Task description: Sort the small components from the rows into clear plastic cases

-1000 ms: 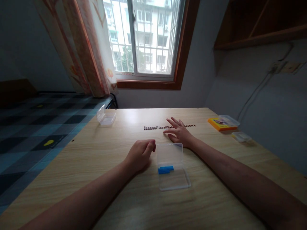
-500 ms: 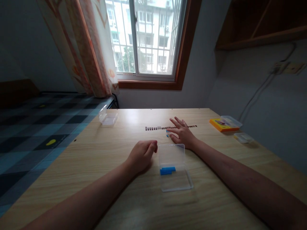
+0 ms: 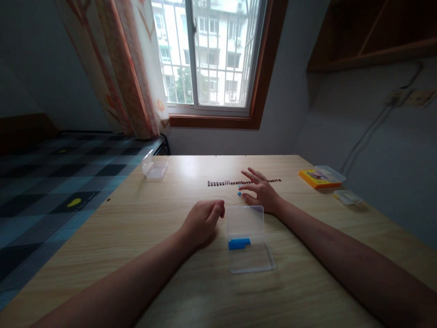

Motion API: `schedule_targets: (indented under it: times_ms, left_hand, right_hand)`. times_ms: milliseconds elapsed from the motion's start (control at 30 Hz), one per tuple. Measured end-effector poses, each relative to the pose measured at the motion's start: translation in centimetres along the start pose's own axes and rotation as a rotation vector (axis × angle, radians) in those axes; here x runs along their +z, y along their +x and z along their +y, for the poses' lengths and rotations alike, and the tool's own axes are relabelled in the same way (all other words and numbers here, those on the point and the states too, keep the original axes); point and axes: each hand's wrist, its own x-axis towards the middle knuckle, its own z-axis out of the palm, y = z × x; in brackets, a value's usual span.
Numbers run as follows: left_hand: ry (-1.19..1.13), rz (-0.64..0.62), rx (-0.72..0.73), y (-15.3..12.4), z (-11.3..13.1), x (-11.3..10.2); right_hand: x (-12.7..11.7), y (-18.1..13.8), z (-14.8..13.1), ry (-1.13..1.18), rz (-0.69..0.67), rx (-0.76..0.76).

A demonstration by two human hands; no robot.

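My right hand [image 3: 260, 189] lies low over the table with its fingers spread, beside a few small blue pieces [image 3: 239, 194]. Past it runs a row of small dark pieces [image 3: 221, 183], part of it hidden under the fingers. My left hand [image 3: 204, 218] rests on the table, curled closed with the thumb on top; whatever it may hold is hidden. Between my forearms sits an open clear plastic box [image 3: 252, 264]. Longer blue strips [image 3: 237, 245] lie together at the left of that box.
At the far left stands another open clear box [image 3: 157, 171]. A yellow-orange box [image 3: 317, 179] with a clear lid lies near the right edge, with a small clear case [image 3: 347, 197] in front of it. A bed [image 3: 85, 168] is left of the table [image 3: 136, 218].
The right hand's fingers have shifted slightly by the small blue pieces, which now lie a little differently. My left hand stays in place.
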Motion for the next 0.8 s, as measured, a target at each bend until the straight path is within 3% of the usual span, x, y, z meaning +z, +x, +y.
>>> schedule_targets:
  times_ms: [367,800]
  left_hand:
    - [0.003,0.001,0.001,0.0,0.0,0.0]
    - [0.007,0.002,0.014,-0.1,0.0,-0.1]
  right_hand:
    - [0.2,0.1,-0.1,0.015,-0.007,0.022]
    - [-1.1,-1.9,-0.7,0.047,0.005,0.159]
